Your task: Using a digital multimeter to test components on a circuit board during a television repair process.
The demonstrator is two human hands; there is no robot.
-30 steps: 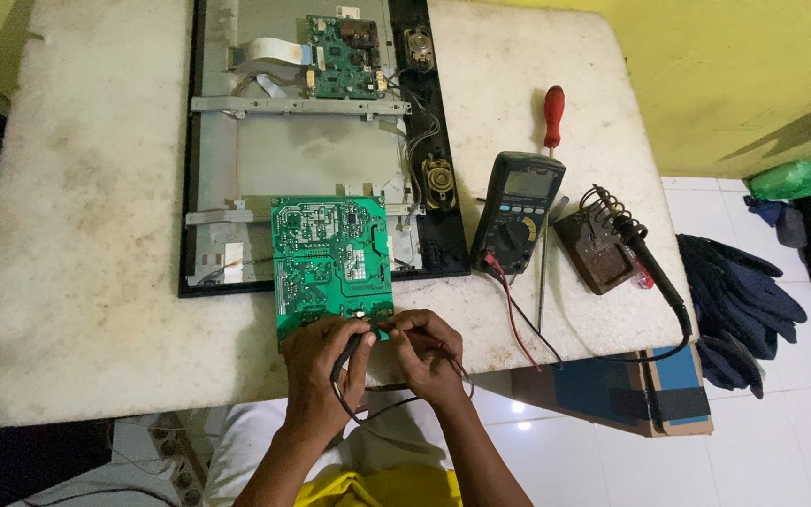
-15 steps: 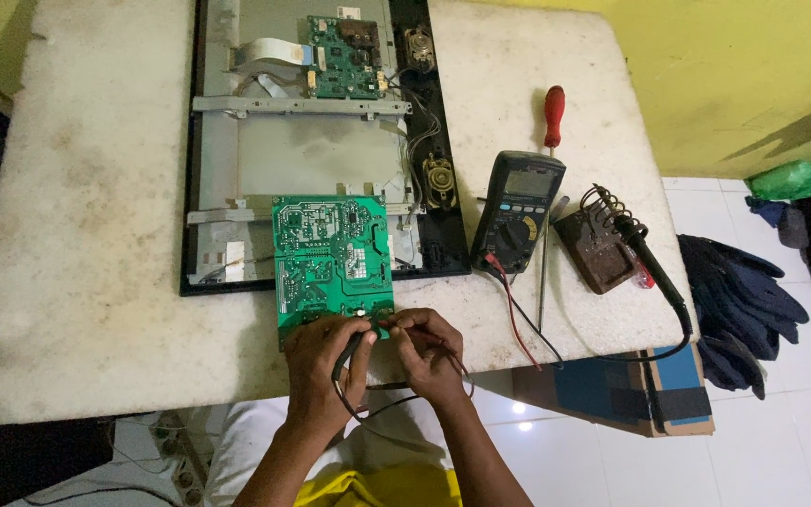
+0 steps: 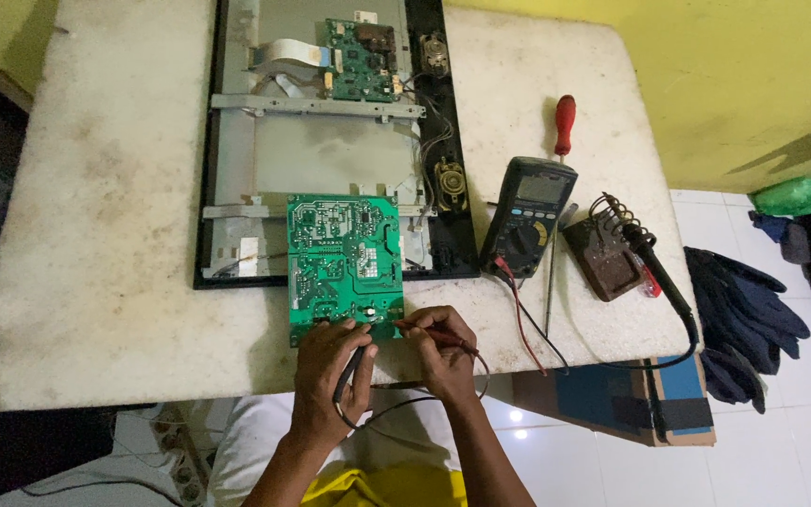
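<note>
At the near edge of a worn white table (image 3: 96, 235), green circuit board (image 3: 344, 266) lying solder side up, its far part over the opened back of a flat-screen panel (image 3: 321, 150), its near edge just in front of both hands. Left hand (image 3: 328, 368) closed around a black test probe (image 3: 351, 361), tip set on the board's near edge. Right hand (image 3: 445, 345) pinched narrow on a red test probe (image 3: 434, 330), tip pointing left onto the same edge, close beside the black one. Both leads looping down off the table edge and running right toward a dark digital multimeter (image 3: 527, 218), standing just beside the panel's right rim; display too small to read.

Judging from that: board already lifted out of the panel and flipped, meter set out and wired, probing of solder points in hand at the near edge only. No telling how many points remain unchecked.

Further right, soldering iron (image 3: 659, 272) resting across its stand with a dirty sponge tray (image 3: 604, 263), apparently untouched. Red-handled screwdriver (image 3: 563, 127) lying apart, beyond the meter. Smaller green board (image 3: 360, 58) and ribbon cable (image 3: 279, 52) still mounted at the panel's far end, small oval speaker (image 3: 450, 176) along its right rim. Dark gloves (image 3: 743, 310) on the tiled floor at right.
</note>
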